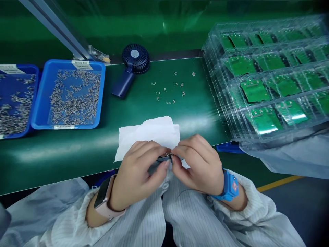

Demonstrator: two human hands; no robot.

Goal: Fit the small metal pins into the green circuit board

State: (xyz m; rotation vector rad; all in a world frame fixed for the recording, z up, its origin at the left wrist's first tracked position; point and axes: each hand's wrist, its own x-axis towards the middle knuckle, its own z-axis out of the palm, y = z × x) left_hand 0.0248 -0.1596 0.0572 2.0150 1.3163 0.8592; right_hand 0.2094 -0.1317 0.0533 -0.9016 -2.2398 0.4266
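The left hand (136,175) and right hand (197,164) were together, pinching a tiny silver metal part (168,154) above a crumpled white cloth (146,132); a blue plastic tray (84,126) of such parts sat at ten o'clock.

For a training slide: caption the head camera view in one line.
Left hand and right hand pinch a small metal part above a white wipe.

The dark piece (164,159) between the left hand (137,173) and right hand (197,164) is mostly hidden; the left tray (35,92) is cut off by the edge
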